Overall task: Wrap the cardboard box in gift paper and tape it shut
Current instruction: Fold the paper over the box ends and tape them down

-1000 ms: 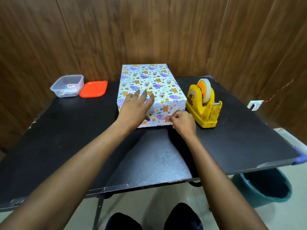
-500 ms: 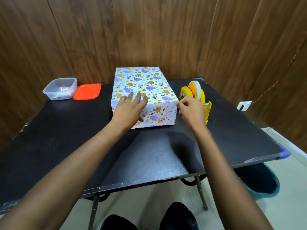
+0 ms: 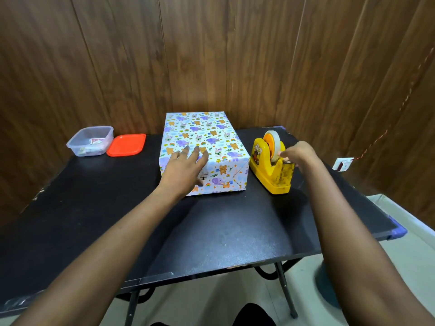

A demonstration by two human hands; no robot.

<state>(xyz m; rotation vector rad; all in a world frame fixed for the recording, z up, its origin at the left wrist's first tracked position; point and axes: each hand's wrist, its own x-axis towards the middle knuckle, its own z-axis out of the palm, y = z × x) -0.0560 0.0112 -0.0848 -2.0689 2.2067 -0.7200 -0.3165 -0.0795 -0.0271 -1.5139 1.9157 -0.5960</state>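
Wrapped box [image 3: 202,147], long axis near-to-far, at table [image 3: 94,220] centre; left hand [image 3: 186,168] flat, fingers spread, pressing its near edge. Right hand [image 3: 297,152], nearer the tape dispenser [image 3: 270,170] just right of the box, pinches at the tape end

On the black worktop [image 3: 94,220] sit one wrapped box [image 3: 200,135], one yellow tape dispenser [image 3: 270,170] holding one tape roll [image 3: 274,143], one clear plastic container [image 3: 90,141] and one orange lid [image 3: 126,145].

Narrow gap btwn wrapped box [image 3: 202,142] & tape dispenser [image 3: 270,170]; table [image 3: 211,231] front open
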